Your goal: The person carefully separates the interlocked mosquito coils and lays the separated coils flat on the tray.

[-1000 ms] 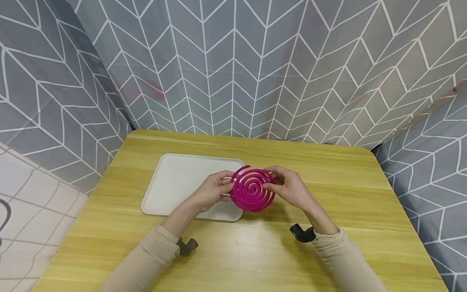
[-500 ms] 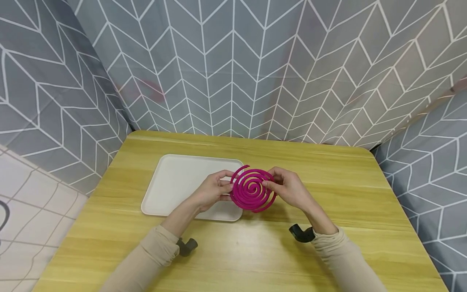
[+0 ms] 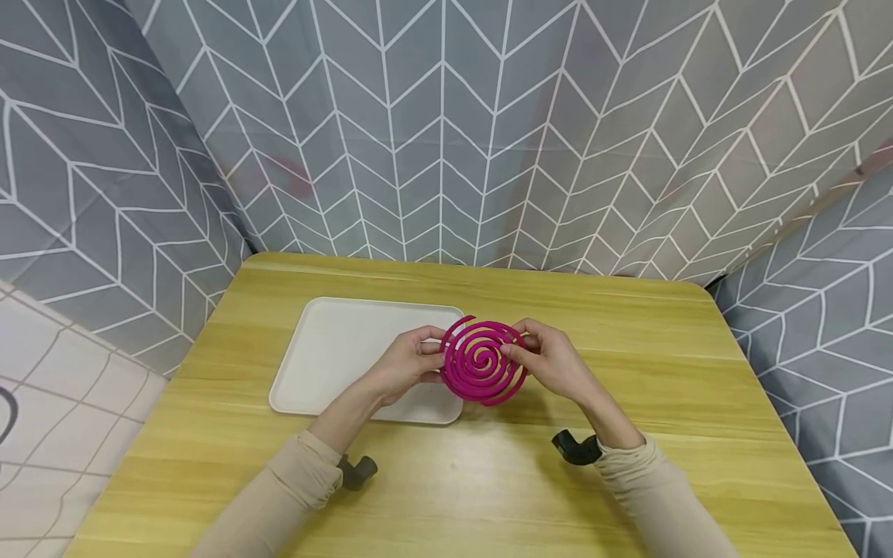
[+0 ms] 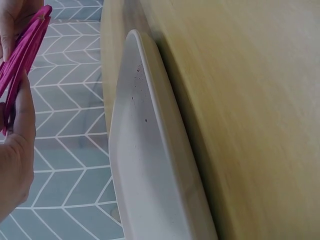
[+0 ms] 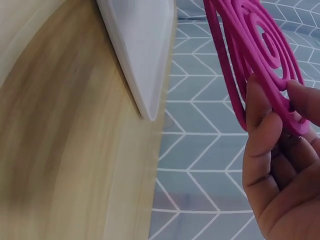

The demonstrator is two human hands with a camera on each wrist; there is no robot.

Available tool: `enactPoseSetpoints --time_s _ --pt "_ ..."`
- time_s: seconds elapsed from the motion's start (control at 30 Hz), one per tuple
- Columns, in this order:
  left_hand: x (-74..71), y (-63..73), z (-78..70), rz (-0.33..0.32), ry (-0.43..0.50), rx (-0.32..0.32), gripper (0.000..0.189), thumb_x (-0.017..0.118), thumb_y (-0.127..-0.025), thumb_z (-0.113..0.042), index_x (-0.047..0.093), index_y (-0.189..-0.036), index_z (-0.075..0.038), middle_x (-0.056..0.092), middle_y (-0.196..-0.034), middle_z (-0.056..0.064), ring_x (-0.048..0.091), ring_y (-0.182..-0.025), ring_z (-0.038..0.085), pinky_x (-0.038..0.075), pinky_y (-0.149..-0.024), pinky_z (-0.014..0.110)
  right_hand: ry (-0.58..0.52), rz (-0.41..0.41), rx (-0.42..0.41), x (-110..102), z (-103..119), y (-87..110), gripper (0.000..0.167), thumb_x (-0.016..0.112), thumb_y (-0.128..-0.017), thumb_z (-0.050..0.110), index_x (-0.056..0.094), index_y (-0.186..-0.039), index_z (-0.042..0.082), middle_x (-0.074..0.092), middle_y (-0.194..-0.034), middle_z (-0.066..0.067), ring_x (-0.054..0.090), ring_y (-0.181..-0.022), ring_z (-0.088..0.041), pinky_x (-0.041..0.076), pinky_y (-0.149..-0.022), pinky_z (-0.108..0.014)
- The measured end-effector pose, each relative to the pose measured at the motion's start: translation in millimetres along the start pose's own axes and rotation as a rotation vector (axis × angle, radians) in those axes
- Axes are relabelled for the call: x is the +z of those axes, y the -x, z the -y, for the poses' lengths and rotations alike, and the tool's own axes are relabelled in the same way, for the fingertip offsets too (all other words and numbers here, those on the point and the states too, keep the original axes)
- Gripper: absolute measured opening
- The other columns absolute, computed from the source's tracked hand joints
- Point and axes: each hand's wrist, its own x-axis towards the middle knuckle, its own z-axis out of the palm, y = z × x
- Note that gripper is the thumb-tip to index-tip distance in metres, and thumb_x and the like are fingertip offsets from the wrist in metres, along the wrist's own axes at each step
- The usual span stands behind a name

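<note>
A magenta mosquito coil (image 3: 478, 381), apparently two interlocked spirals, is held up over the table near the tray's right end. My left hand (image 3: 403, 366) pinches its left edge, fingers behind and thumb in front. At its upper right edge, my right hand (image 3: 556, 361) grips the rings between thumb and fingers. Seen from the right wrist, an outer strand of the coil (image 5: 240, 37) stands a little apart from the tighter rings. The left wrist view has the coil (image 4: 25, 52) almost edge-on.
A white rectangular tray (image 3: 342, 349) lies on the wooden table (image 3: 628, 325), left of the coil. Small dark reddish specks (image 4: 146, 120) are scattered inside it. A grey patterned curtain (image 3: 418, 139) hangs behind the table.
The coil's outer strand at the lower right has spread slightly away from the other rings. Both hands keep their hold in nearly the same place.
</note>
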Motion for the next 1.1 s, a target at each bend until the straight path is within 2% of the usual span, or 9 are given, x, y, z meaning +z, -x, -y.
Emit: enactPoseSetpoints --time_s 0.23,0.4,0.73,0.93,1.0,1.1 --pt "1.1 -0.6 -1.2 -0.078 -0.039 0.004 0.031 0.053 -0.096 0.002 0.052 -0.127 0.003 0.068 -0.117 0.023 0.069 -0.080 0.011 0.063 -0.078 0.035 -0.067 0.008 0.010 0.6 -0.3 1.0 0.015 0.064 -0.095 0.014 0.059 -0.101 0.001 0.070 -0.077 -0.014 0.060 -0.063 -0.012 0.054 -0.057 -0.025" --pt "2.6 0.8 -3.9 -0.099 -0.066 0.009 0.031 0.053 -0.096 0.002 0.053 -0.127 0.002 0.069 -0.116 0.023 0.068 -0.078 0.011 0.063 -0.079 0.036 -0.086 0.006 0.006 0.3 -0.4 2.5 0.014 0.061 -0.096 0.012 0.058 -0.103 0.000 0.071 -0.080 -0.016 0.061 -0.066 -0.015 0.052 -0.058 -0.023" --pt "2.5 4.3 -5.8 -0.106 -0.092 0.010 0.032 0.055 -0.096 0.000 0.053 -0.128 -0.001 0.069 -0.117 0.022 0.070 -0.086 0.015 0.062 -0.082 0.039 -0.100 -0.039 0.033 -0.7 -3.2 3.4 0.019 0.062 -0.096 0.013 0.060 -0.108 0.000 0.072 -0.086 -0.018 0.063 -0.064 -0.015 0.055 -0.057 -0.025" --pt "-4.9 5.9 -6.5 -0.150 -0.111 0.007 0.034 0.057 -0.096 -0.001 0.053 -0.129 0.000 0.067 -0.118 0.023 0.070 -0.088 0.016 0.062 -0.082 0.037 -0.127 -0.085 0.048 -2.7 -5.6 4.9 0.022 0.061 -0.097 0.016 0.059 -0.110 -0.002 0.073 -0.088 -0.020 0.064 -0.068 -0.009 0.055 -0.062 -0.022" --pt "-9.9 8.0 -7.4 -0.177 -0.122 0.006 0.034 0.057 -0.096 -0.001 0.054 -0.130 0.000 0.066 -0.117 0.022 0.069 -0.089 0.016 0.062 -0.082 0.037 -0.163 -0.111 0.064 -3.5 -6.6 4.9 0.023 0.060 -0.098 0.016 0.058 -0.111 -0.004 0.073 -0.090 -0.019 0.065 -0.070 -0.006 0.056 -0.064 -0.021" --pt "-20.9 13.5 -9.7 -0.225 -0.160 0.004 0.035 0.058 -0.095 -0.003 0.054 -0.131 0.000 0.064 -0.115 0.021 0.067 -0.090 0.015 0.063 -0.081 0.035 -0.247 -0.151 0.109 -4.2 -7.8 3.4 0.025 0.058 -0.099 0.017 0.057 -0.112 -0.004 0.074 -0.089 -0.012 0.066 -0.072 -0.006 0.057 -0.066 -0.021"
